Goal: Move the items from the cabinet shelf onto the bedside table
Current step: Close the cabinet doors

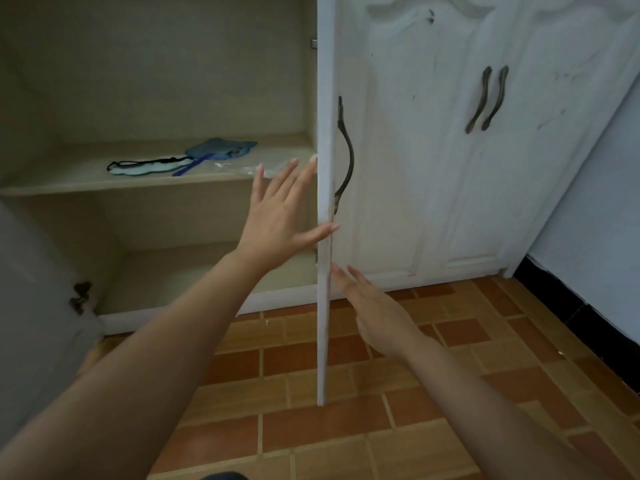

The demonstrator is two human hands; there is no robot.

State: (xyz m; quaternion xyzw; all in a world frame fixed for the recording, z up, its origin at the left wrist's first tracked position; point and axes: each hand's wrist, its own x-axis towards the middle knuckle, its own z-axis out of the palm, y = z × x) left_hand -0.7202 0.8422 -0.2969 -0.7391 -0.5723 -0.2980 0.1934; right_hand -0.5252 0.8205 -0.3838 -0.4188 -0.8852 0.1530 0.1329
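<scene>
Both hands are splayed and empty: left hand (277, 209) touching the cabinet door (325, 209) edge, right hand (377, 313) just beside it.

Camera: one wide-angle view worn on the head.
Facing: forward and down, towards an open cabinet (156, 98) and a tiled floor (346, 427).
Nearness: close; both forearms stretch in from the bottom edge.
Edges: straight lines bow near the sides.
Shared views: only this one.
</scene>
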